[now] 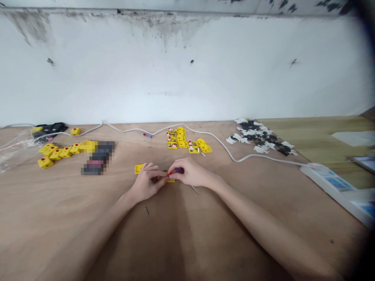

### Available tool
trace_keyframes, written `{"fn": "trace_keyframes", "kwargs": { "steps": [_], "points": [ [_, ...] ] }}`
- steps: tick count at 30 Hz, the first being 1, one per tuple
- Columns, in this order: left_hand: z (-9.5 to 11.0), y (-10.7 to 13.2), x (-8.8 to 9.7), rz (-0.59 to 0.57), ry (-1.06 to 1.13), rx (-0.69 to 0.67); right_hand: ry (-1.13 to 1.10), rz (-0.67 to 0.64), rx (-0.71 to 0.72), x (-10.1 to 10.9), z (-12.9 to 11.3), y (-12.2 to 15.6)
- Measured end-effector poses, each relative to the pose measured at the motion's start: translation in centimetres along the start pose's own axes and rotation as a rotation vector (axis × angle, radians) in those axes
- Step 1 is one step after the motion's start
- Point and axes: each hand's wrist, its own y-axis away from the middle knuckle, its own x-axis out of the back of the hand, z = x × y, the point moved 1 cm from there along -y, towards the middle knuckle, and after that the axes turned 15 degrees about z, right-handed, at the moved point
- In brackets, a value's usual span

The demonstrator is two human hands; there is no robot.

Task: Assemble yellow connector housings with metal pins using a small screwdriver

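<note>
My left hand (148, 182) is closed, thumb and fingertips pinched at a small yellow plastic casing half (170, 180) low over the table. My right hand (189, 172) meets it there, its thumb and forefinger closed on a small red part (170, 174) at the casing. Tucked inside the right hand is a screwdriver with a purple handle (179, 170); its metal shaft (195, 190) sticks out below the wrist. Another yellow casing piece (138, 168) lies just behind my left hand. The fingers hide most of the casing's inside.
Open yellow casings (177, 137) with red and white parts stand behind my hands. Closed yellow boxes (57, 153) with red buttons sit left. A second screwdriver (147, 135), a white cable (218, 137), black and white parts (263, 136), a power strip (336, 187) and a small metal piece (146, 210) lie around.
</note>
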Motion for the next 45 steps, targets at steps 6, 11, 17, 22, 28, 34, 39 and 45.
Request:
{"fn": "trace_keyframes", "kwargs": {
  "steps": [6, 11, 17, 22, 28, 34, 39, 45],
  "points": [
    [0.1, -0.2, 0.1, 0.028, 0.056, 0.054, -0.025, -0.012, -0.064, 0.4, -0.2, -0.1],
    [-0.3, 0.0, -0.1, 0.002, 0.018, 0.049, -0.007, -0.034, -0.088, 0.1, 0.0, 0.1],
    [-0.5, 0.0, -0.4, -0.010, 0.019, 0.013, 0.017, -0.055, -0.077, 0.5, -0.1, 0.1],
    [-0.5, 0.1, -0.5, -0.021, 0.012, -0.014, 0.027, -0.063, -0.041, 0.5, -0.1, 0.2],
    [-0.7, 0.2, -0.6, -0.031, 0.017, -0.037, 0.031, -0.075, -0.030, 0.4, -0.2, 0.5],
    [-0.9, 0.3, -0.7, -0.013, 0.036, -0.007, 0.023, -0.060, -0.087, 0.1, 0.2, 0.4],
    [-0.7, 0.1, -0.5, 0.002, 0.043, -0.032, 0.066, -0.069, -0.097, -0.5, 0.8, 0.3],
    [-0.5, 0.1, -0.3, -0.031, 0.030, -0.042, -0.016, -0.073, -0.037, 0.8, 1.0, 0.1]
  ]
}}
